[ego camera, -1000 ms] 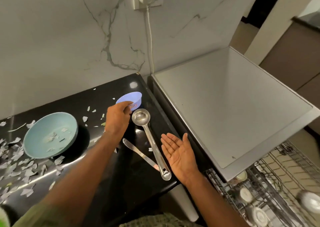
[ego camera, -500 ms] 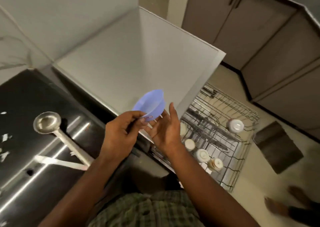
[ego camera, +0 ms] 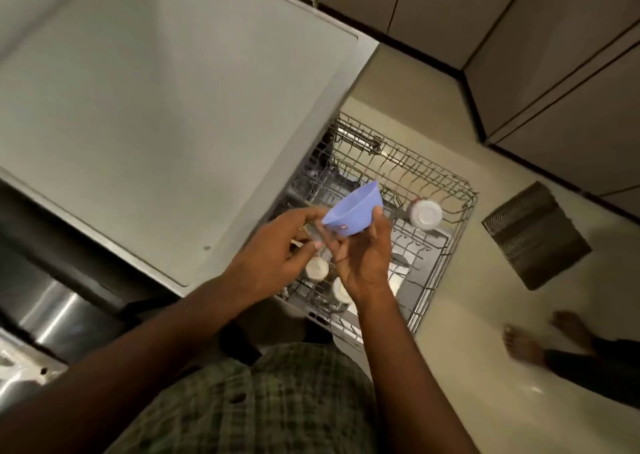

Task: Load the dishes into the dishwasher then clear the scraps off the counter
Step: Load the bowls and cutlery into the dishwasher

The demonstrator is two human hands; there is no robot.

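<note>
Head view: I'm holding one blue bowl (ego camera: 354,210) in both hands' fingers (ego camera: 377,215), left hand (ego camera: 277,249) and right hand (ego camera: 363,256), above the rack (ego camera: 440,245) carrying three white cups (ego camera: 425,213).

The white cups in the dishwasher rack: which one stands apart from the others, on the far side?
The white cup near the rack's far right edge; the other two sit together below the hands.

one blue bowl (ego camera: 355,211), three white cups (ego camera: 425,213) in one wire rack (ego camera: 446,245), two hands (ego camera: 277,263).
</note>
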